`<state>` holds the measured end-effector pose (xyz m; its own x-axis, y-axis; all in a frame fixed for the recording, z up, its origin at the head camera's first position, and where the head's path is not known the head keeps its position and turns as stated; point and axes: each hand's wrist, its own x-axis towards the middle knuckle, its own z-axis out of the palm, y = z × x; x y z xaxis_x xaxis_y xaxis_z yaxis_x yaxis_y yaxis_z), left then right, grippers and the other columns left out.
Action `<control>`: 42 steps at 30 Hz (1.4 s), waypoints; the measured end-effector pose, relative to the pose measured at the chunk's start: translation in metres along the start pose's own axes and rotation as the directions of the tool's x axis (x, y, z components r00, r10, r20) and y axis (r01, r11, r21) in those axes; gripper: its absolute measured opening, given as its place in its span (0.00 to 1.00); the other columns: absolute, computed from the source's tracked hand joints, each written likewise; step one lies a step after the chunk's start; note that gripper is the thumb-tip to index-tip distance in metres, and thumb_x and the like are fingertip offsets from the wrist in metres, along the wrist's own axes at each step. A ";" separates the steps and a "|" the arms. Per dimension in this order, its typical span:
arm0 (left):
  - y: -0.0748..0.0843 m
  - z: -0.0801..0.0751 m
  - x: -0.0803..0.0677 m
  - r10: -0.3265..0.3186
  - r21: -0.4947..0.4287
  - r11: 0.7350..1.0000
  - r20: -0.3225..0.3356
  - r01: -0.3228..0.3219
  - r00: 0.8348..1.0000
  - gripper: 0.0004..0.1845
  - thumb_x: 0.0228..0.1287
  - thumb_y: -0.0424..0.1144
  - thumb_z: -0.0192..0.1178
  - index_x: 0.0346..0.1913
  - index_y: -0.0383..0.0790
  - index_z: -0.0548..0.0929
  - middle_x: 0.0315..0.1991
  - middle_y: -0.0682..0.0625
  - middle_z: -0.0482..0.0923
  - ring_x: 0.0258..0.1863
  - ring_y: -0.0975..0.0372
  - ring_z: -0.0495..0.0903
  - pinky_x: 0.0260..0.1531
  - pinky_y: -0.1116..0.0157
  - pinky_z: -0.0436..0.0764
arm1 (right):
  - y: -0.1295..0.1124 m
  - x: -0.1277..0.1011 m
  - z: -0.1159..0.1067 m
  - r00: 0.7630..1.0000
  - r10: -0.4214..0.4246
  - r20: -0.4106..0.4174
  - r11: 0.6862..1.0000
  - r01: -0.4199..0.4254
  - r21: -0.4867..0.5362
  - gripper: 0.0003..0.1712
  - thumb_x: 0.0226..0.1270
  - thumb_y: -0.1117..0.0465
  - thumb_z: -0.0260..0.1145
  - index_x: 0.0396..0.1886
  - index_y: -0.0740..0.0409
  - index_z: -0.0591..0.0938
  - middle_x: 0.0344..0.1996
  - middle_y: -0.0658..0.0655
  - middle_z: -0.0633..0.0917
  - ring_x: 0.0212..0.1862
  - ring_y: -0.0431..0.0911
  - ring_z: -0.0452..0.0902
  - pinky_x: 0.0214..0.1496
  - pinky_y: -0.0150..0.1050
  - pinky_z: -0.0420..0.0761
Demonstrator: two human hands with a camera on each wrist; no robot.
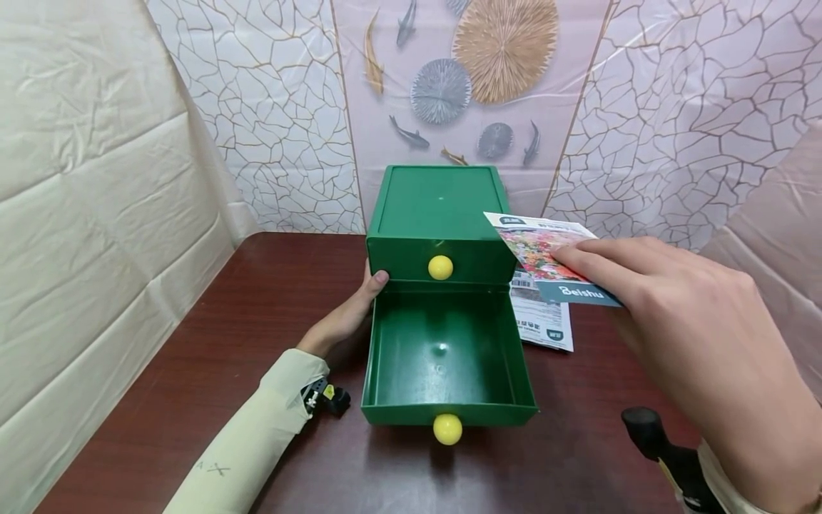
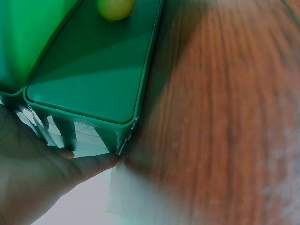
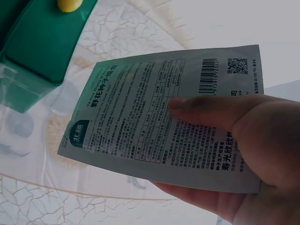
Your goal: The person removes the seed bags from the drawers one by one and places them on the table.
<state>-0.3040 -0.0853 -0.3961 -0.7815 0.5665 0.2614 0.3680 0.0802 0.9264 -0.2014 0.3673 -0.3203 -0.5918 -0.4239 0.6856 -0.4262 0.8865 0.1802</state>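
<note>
A green two-drawer box [image 1: 442, 203] with yellow knobs stands on the table. Its lower drawer [image 1: 443, 350] is pulled out and nothing lies in it; the upper one is closed. My left hand [image 1: 349, 314] rests against the box's left side, thumb near the front edge. In the left wrist view its extended fingers [image 2: 96, 164] touch the side wall. My right hand [image 1: 681, 307] pinches a flower seed packet [image 1: 539, 250] in the air, right of the box. The right wrist view shows the packet's printed back [image 3: 140, 117] with the thumb across it.
Another packet [image 1: 542, 321], with a white printed face, lies on the brown table [image 1: 257, 321] at the box's right side, partly hidden. A patterned curtain [image 1: 282, 93] hangs behind, and pale cloth [image 1: 96, 178] drapes at the left.
</note>
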 end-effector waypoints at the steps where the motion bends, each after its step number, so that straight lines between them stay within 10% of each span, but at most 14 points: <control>1: 0.000 0.000 0.000 0.002 -0.002 1.000 0.001 -0.002 1.000 0.56 0.65 0.86 0.36 0.81 0.68 0.19 0.83 0.57 0.20 0.82 0.57 0.29 0.77 0.36 0.36 | -0.023 0.014 -0.023 1.000 -0.014 -0.010 1.000 0.014 -0.004 0.35 0.75 0.64 0.62 0.72 0.22 0.78 0.65 0.33 0.82 0.59 0.46 0.84 0.34 0.66 0.77; 5: 0.000 0.001 0.000 -0.008 0.006 1.000 0.003 0.008 1.000 0.58 0.64 0.87 0.36 0.81 0.66 0.18 0.83 0.55 0.20 0.82 0.55 0.29 0.76 0.35 0.37 | -0.100 0.061 -0.093 0.999 -0.036 -0.031 0.999 0.037 0.021 0.41 0.61 0.80 0.60 0.68 0.39 0.85 0.54 0.49 0.89 0.45 0.56 0.87 0.28 0.60 0.78; 9: 0.001 0.001 0.000 -0.009 0.008 1.000 0.003 0.009 1.000 0.59 0.64 0.87 0.36 0.82 0.63 0.18 0.84 0.53 0.20 0.82 0.54 0.28 0.76 0.35 0.36 | -0.121 0.077 -0.106 0.999 0.007 -0.035 0.999 -0.006 0.032 0.35 0.57 0.85 0.57 0.58 0.54 0.90 0.49 0.57 0.90 0.43 0.61 0.86 0.26 0.60 0.78; 31: 0.003 0.001 -0.001 -0.024 0.020 1.000 0.005 0.024 1.000 0.59 0.63 0.87 0.36 0.82 0.64 0.18 0.84 0.53 0.20 0.82 0.54 0.30 0.76 0.34 0.37 | -0.085 0.083 -0.053 0.986 0.164 -0.008 0.984 -0.163 0.073 0.35 0.59 0.81 0.57 0.60 0.50 0.90 0.49 0.59 0.91 0.46 0.63 0.86 0.28 0.66 0.76; 42: 0.002 0.001 -0.001 -0.026 0.031 0.999 -0.008 0.026 1.000 0.60 0.62 0.88 0.35 0.82 0.63 0.18 0.84 0.52 0.19 0.82 0.54 0.29 0.77 0.35 0.36 | -0.064 0.080 -0.029 0.955 0.181 0.236 0.978 -0.200 0.058 0.30 0.61 0.78 0.61 0.59 0.54 0.89 0.48 0.67 0.90 0.40 0.67 0.85 0.23 0.63 0.75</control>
<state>-0.3023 -0.0849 -0.3946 -0.7945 0.5579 0.2396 0.3633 0.1206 0.9238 -0.2013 0.2819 -0.2570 -0.8037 -0.2877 0.5209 -0.3383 0.9410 -0.0022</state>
